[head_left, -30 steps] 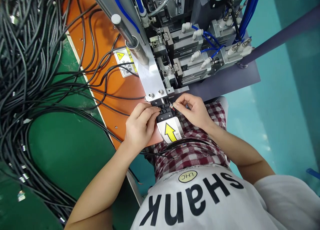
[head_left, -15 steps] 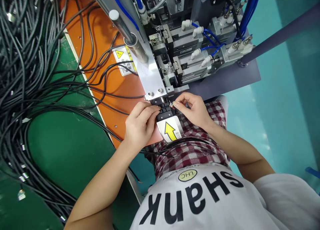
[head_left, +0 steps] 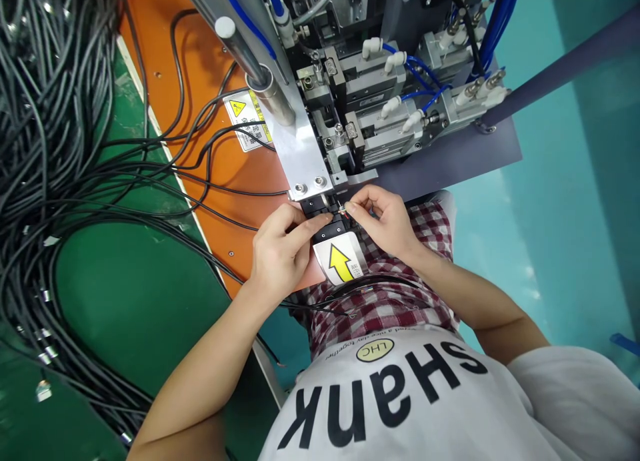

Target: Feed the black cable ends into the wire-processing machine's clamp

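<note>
A black cable with its thin coloured wires [head_left: 343,211] bared at the end lies across the small black fixture [head_left: 327,230] at the front of the machine. My left hand [head_left: 281,251] is at the fixture's left side, its index finger stretched along the cable and pressing it down; the thumb is tucked below. My right hand [head_left: 387,222] is closed in a pinch of thumb and index finger on the wire ends just right of the fixture. Most of the cable under my left hand is hidden.
The machine [head_left: 380,107] with metal cylinders and blue air tubes rises ahead. A large bundle of black cables [head_left: 55,101] covers the green table [head_left: 135,281] at left. More cables [head_left: 370,284] lie across my lap. A yellow-arrow label [head_left: 340,261] sits before the fixture.
My left index finger has stretched out to the right over the fixture, toward the wire ends. My right hand stays nearly in place with its pinch. Some cables at upper left have shifted.
</note>
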`<state>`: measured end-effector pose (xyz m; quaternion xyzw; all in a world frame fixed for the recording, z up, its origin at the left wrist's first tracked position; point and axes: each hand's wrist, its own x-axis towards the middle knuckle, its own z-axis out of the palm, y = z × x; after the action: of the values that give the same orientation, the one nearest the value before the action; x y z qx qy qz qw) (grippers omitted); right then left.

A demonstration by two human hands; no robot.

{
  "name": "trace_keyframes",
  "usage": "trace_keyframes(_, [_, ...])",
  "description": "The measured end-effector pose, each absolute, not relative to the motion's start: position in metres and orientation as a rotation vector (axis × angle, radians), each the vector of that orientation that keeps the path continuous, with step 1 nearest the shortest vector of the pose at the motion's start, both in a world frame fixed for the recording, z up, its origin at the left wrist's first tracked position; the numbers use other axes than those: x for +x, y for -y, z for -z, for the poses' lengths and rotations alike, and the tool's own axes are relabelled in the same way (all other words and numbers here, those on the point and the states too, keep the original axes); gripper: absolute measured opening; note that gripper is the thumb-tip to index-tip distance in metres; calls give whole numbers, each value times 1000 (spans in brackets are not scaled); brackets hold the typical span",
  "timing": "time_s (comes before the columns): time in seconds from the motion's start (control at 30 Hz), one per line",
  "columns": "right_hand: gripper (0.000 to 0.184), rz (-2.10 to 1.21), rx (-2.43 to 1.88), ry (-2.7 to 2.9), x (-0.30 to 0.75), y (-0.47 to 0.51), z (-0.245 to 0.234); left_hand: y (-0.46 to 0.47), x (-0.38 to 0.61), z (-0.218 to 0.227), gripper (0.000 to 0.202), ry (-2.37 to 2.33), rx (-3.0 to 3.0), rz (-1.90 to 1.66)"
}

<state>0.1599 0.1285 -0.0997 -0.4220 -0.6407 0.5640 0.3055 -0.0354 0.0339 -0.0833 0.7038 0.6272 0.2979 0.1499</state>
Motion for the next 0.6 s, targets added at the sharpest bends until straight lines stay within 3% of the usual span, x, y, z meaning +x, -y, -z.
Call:
trace_keyframes(0.37, [14, -1329, -1131, 1744, 157, -122, 96, -36, -34, 82, 32, -1813, 2128, -782])
trace_keyframes(0.6, [15, -1409, -1161, 1682, 154, -122, 99, -37, -34, 82, 30, -1816, 2102, -772])
